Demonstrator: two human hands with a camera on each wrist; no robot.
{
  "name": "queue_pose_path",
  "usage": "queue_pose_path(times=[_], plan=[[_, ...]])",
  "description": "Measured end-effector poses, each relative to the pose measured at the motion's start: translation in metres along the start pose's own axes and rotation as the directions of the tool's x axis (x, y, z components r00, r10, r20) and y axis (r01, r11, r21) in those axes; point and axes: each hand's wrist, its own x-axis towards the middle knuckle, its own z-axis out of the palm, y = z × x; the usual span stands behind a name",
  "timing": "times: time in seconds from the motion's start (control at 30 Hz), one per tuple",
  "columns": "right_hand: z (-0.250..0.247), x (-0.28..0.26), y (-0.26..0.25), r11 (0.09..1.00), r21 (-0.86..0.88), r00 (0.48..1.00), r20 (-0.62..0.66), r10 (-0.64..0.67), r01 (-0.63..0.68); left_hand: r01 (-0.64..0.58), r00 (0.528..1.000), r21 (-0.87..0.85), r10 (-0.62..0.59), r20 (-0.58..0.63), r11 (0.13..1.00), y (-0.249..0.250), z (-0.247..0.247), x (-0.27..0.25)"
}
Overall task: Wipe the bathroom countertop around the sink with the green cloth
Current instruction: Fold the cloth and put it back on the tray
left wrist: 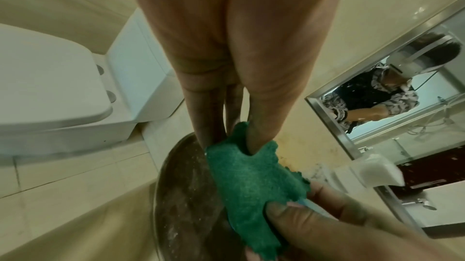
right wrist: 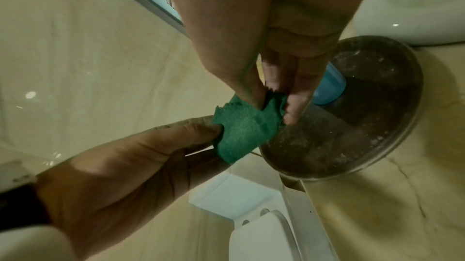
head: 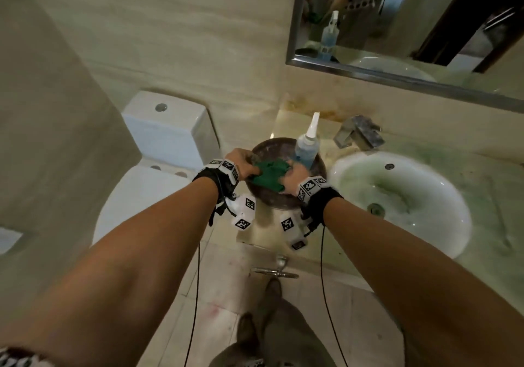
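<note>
The green cloth [head: 269,174] is bunched up over a round dark metal tray [head: 286,199] on the pale countertop [head: 266,233], left of the white sink [head: 442,211]. My left hand [head: 243,162] pinches the cloth's left end between thumb and fingers; in the left wrist view the thumb digs into the cloth [left wrist: 254,181]. My right hand [head: 295,178] pinches the other end, and the right wrist view shows its thumb and fingers closed on the cloth [right wrist: 246,128]. The cloth hangs stretched between both hands just above the tray [right wrist: 352,136].
A spray bottle [head: 307,143] of blue liquid stands in the tray right behind my right hand. A metal tap [head: 358,134] sits behind the sink. A white toilet [head: 158,151] stands left of the counter. A framed mirror [head: 397,26] hangs on the wall above.
</note>
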Motion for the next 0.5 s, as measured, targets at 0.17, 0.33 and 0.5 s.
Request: queue_pose_path(times=[0.17, 0.33, 0.5], plan=[[0.009, 0.026, 0.002, 0.979, -0.204, 1.000, 0.015, 0.027, -0.024, 0.078, 0.997, 0.061, -0.079, 0.016, 0.995, -0.015, 0.013, 0.040], [0.012, 0.059, 0.009, 0.962, -0.272, 0.997, 0.064, 0.049, -0.030, 0.164, 0.983, 0.115, -0.173, 0.068, 0.980, -0.023, 0.027, 0.079], [0.015, 0.075, 0.013, 0.930, -0.355, 0.982, 0.114, 0.149, -0.099, 0.144, 0.971, 0.287, -0.192, 0.145, 0.947, -0.032, 0.040, 0.100]])
